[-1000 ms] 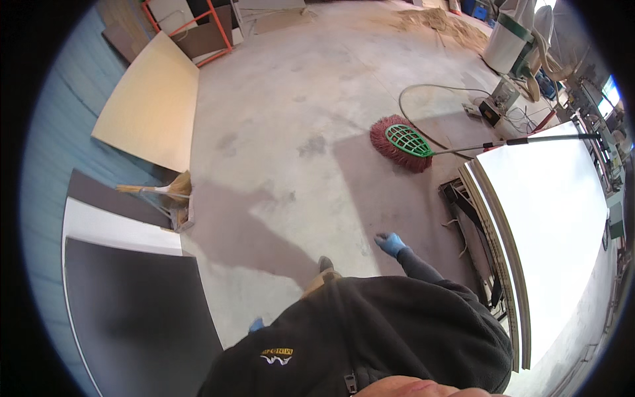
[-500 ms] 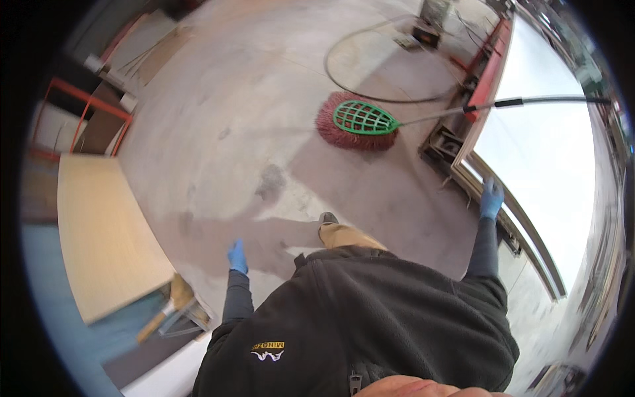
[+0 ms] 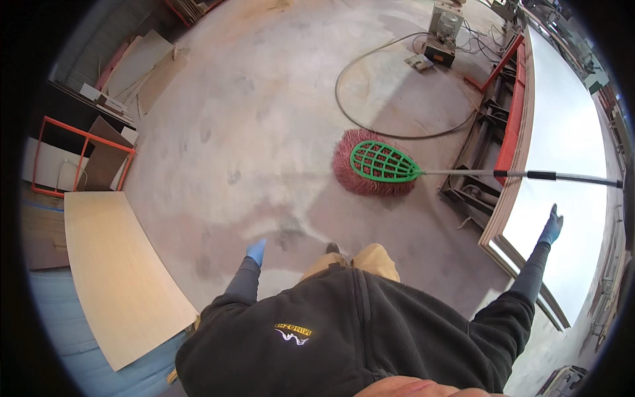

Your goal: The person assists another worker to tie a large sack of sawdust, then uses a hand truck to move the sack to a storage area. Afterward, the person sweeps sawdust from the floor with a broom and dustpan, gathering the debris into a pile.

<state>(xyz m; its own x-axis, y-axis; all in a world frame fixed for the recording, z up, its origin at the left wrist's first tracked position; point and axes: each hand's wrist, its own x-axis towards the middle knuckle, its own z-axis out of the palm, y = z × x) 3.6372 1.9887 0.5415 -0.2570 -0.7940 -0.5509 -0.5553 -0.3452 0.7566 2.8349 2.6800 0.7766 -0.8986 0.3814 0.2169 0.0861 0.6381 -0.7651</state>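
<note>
My right hand, in a blue glove, reaches over the white top panel of a stack of boards at the right. Its fingers point forward, apart from any held thing. Ahead of it, a broom pole with black sleeves crosses above the panel. The broom head, a green lattice over dark red bristles, is over the floor to the left of the stack. My left hand, also blue-gloved, hangs low beside my body over the floor. Nothing shows in it, but its fingers are not distinct.
A pale wooden board lies at the left, near a red metal frame. A red steel rack bears the panel stack. A hose curves across the floor toward a machine at the back. Sheets stand far left.
My right hand has left the stack's near edge and moved forward over the white panel. The view has shifted, and I stand nearer the broom. My left hand still hangs beside me.
</note>
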